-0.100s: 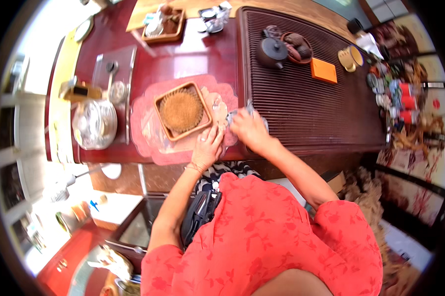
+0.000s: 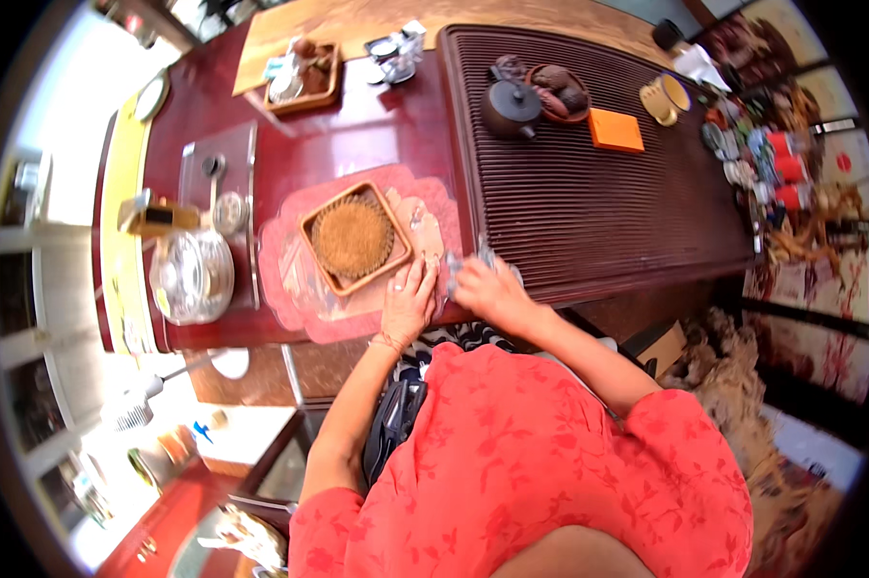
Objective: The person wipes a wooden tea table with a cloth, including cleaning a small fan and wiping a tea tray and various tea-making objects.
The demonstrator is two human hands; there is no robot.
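Note:
My left hand (image 2: 410, 301) lies with outstretched fingers on the scalloped pink placemat (image 2: 285, 279), its fingertips by the corner of a square wooden tray (image 2: 325, 262). In that tray sits a round brown bristly pad (image 2: 355, 236) with a fluted rim. My right hand (image 2: 492, 291) is closed on a crumpled grey-blue cloth (image 2: 487, 256). It presses the cloth down at the gap between the placemat and the ribbed dark tea tray (image 2: 589, 212). The right fingers are partly blurred, and they hide some of the cloth.
On the tea tray stand a dark teapot (image 2: 512, 108), a bowl of brown lumps (image 2: 562, 93), an orange box (image 2: 616, 130) and a yellow mug (image 2: 665, 100). Left of the placemat are a clear glass vessel (image 2: 192, 276) and a small jar (image 2: 229, 213). Another wooden tray (image 2: 330, 89) lies farther back.
The whole view has shifted slightly, so the table sits lower in the picture. My right hand with the cloth has moved a little toward me; my left hand stays on the placemat.

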